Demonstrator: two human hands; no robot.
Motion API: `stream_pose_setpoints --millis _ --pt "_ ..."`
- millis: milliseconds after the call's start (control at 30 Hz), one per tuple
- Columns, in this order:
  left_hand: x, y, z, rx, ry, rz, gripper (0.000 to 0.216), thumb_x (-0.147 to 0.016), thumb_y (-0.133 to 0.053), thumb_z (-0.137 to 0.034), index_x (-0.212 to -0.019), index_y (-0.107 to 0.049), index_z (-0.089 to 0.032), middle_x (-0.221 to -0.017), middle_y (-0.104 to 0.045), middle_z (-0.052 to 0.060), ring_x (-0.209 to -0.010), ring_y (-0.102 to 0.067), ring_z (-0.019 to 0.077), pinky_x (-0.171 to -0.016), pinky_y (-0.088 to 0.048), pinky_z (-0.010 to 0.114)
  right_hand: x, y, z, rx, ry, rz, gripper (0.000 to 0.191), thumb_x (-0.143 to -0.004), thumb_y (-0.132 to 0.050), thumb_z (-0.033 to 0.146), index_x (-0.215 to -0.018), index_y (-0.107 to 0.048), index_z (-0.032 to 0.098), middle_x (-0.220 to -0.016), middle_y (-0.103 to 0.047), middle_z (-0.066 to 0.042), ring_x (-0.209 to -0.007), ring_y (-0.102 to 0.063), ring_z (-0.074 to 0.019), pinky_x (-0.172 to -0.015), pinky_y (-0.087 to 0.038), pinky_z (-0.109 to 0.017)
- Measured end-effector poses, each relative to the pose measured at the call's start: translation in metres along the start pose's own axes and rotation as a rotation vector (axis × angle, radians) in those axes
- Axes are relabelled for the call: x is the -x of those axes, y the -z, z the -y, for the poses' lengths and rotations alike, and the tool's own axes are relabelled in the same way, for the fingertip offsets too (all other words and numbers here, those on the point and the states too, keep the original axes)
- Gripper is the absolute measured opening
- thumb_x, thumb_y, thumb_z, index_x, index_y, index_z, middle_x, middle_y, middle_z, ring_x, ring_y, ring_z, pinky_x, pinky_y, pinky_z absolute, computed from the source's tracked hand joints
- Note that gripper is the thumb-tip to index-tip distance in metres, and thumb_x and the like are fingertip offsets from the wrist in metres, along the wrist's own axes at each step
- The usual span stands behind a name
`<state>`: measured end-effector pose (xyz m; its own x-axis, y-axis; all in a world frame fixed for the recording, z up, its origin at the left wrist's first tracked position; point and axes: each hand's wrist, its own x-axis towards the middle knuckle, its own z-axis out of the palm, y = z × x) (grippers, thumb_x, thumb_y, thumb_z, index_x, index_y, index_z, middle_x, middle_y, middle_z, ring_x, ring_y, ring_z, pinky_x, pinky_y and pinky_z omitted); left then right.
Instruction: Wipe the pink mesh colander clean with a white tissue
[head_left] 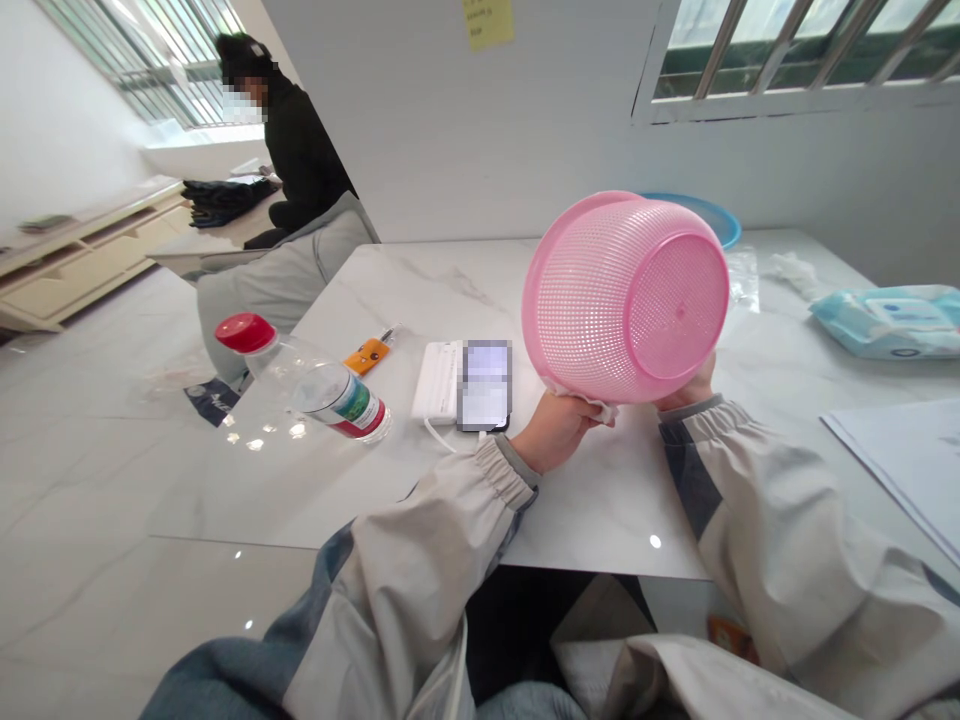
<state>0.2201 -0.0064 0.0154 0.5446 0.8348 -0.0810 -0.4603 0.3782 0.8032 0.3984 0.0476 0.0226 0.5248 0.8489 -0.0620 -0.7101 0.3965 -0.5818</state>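
A pink perforated plastic basket (622, 295) is held up above the white marble table (442, 280), tipped on its side with its solid base facing right. My left hand (555, 430) grips the lower rim, with a white cloth (589, 405) showing between the fingers and the plastic. My right hand (694, 385) is pressed against the underside of the basket, its fingers hidden behind it. Both grey-white sleeves are gathered at the wrists.
On the table lie a red-capped plastic bottle (315, 385), a white power bank (436, 382), a blurred phone (486, 385), an orange packet (367, 355), a wet-wipes pack (889, 322), paper sheets (904, 465) and a blue basin (705, 212). A seated person (300, 150) is back left.
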Motion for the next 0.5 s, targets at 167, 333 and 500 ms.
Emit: stream_pose_setpoints --millis 167,333,500 --pt "0.001 -0.002 -0.001 -0.014 -0.029 -0.011 0.012 -0.058 -0.067 -0.008 -0.066 -0.066 -0.016 -0.066 -0.063 0.001 -0.067 -0.059 0.0149 -0.070 -0.049 0.032 0.014 -0.008 -0.006 0.005 -0.077 0.109 0.045 -0.107 -0.040 0.038 -0.121 -0.073 0.011 -0.108 -0.078 -0.012 -0.092 -0.073 -0.0244 -0.091 -0.064 -0.044" --pt "-0.002 -0.002 -0.003 0.033 -0.030 -0.054 0.015 -0.056 -0.069 -0.007 -0.069 -0.070 -0.014 -0.069 -0.067 0.003 -0.068 -0.061 0.0152 -0.068 -0.049 0.031 0.007 -0.007 -0.006 0.084 -0.052 0.050 0.040 -0.107 -0.039 0.030 -0.112 -0.075 0.013 -0.102 -0.079 -0.007 -0.089 -0.072 -0.0201 -0.082 -0.064 -0.035" --pt "-0.004 -0.001 -0.007 0.090 -0.018 -0.085 0.021 -0.051 -0.071 -0.007 -0.072 -0.072 -0.013 -0.071 -0.069 0.004 -0.069 -0.065 0.0173 -0.062 -0.049 0.030 -0.009 -0.005 0.009 0.093 0.026 0.024 0.039 -0.106 -0.038 0.019 -0.096 -0.075 0.014 -0.092 -0.077 -0.005 -0.085 -0.070 -0.0169 -0.086 -0.061 -0.031"
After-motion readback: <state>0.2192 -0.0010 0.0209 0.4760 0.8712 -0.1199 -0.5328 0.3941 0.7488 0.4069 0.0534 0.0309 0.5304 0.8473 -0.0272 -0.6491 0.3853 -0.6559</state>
